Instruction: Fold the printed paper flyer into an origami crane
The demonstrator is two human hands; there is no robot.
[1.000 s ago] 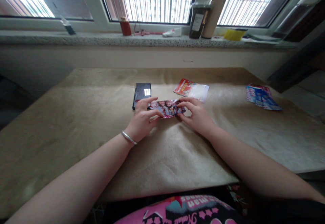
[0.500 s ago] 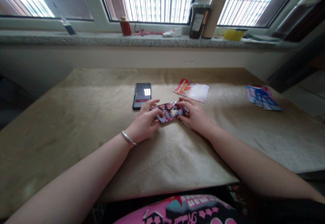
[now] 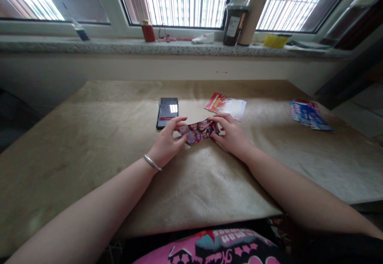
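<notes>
Between my two hands is a small photo card (image 3: pixel 198 131), printed in dark red with pictures of people, tilted a little above the table or resting on it; I cannot tell which. My left hand (image 3: pixel 169 140) grips its left end between thumb and fingers, a silver bangle on the wrist. At the right end, my right hand (image 3: pixel 229 134) holds it the same way. A phone (image 3: pixel 167 114) with a lit screen lies just beyond my left hand. Behind my right hand lie a red and a white printed sheet (image 3: pixel 226 105), overlapping.
The table (image 3: pixel 89 156) has a beige cover. Several blue and pink packets (image 3: pixel 311 114) lie fanned out at the right. On the window sill (image 3: pixel 179 49) stand a red lighter-like item (image 3: pixel 148 32), a dark jar (image 3: pixel 235 26) and a yellow item (image 3: pixel 277 40).
The card's visible face has changed from a lighter picture to a darker red one. My left fingers have shifted from over its face to its left end; my right hand has barely moved.
</notes>
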